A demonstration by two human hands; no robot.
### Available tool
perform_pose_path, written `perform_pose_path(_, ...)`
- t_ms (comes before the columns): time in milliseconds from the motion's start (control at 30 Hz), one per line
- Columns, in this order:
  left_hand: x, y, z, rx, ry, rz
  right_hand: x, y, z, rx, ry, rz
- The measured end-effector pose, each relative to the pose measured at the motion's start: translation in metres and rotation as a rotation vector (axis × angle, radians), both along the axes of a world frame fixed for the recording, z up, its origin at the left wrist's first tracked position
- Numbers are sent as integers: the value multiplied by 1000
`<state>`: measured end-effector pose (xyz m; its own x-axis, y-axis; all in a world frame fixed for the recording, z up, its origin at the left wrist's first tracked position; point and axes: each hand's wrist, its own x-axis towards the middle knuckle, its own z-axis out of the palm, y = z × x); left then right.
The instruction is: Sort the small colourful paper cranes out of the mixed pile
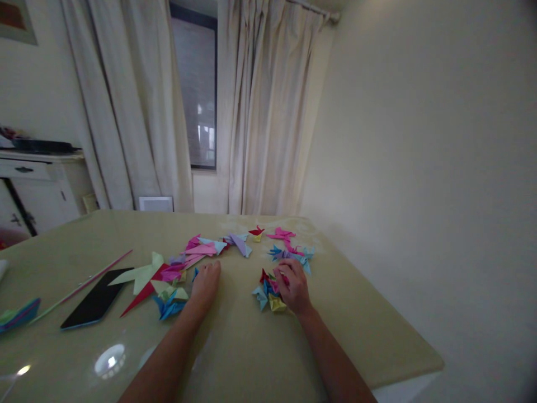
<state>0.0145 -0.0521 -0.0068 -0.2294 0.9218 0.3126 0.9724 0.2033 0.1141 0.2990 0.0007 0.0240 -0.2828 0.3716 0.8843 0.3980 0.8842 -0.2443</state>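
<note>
Here, right fingers [289,270] curl over sharply creased paper figures [277,304]; left fingers [212,270] curl too, either grip unclear.

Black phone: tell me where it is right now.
In the head view, the black phone lies on the table at the left, beside the pink-and-green stick, with pale green paper at its far end.

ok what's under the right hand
Around the fingertip side of the right hand, folded paper pieces show, red, blue and yellow among them; whatever lies directly beneath is covered.
</note>
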Motion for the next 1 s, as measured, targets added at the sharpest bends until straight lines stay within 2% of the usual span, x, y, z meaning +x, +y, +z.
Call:
perform_pose_path(167, -3, 0, 7, 93, -223, -39, -3, -3, 0, 4, -25, 15)
perform_pose_path(300, 10, 6, 16, 209, -431, -154, -4, -5, 0, -35, -2, 38)
perform_pose_path(367, 25, 4, 19, 304, -650, -286, -8, -8, 1, -120, 39, 75)
perform_pose_path(467, 57, -5, 18, 426, -1103, -528, -18, -13, 1, -334, 102, 194)
perform_pose_path(500, 67, -8, 17, 430, -1204, -580, -22, -14, 0, -413, 105, 242)
perform_pose_path(567, 81, -12, 17, 389, -1254, -622, -28, -15, -2, -555, 93, 323)
perform_pose_path(667, 82, -14, 18, 364, -1113, -567, -28, -10, -5, -680, 95, 353)
perform_pose_path(733, 68, -14, 19, 381, -838, -394, -22, -1, -7, -681, 173, 270)
perform_pose_path(800, 48, -17, 18, 357, -460, -155, -12, 11, -9, -636, 296, 115)
perform_pose_path(867, 28, -22, 14, 261, -140, 66, -2, 24, -11, -568, 414, -23)
perform_pose_path(933, 13, -27, 8, 136, 4, 200, 5, 32, -15, -487, 468, -101)
perform_pose_path(1000, 4, -29, 3, 46, 14, 219, 7, 34, -17, -417, 470, -131)
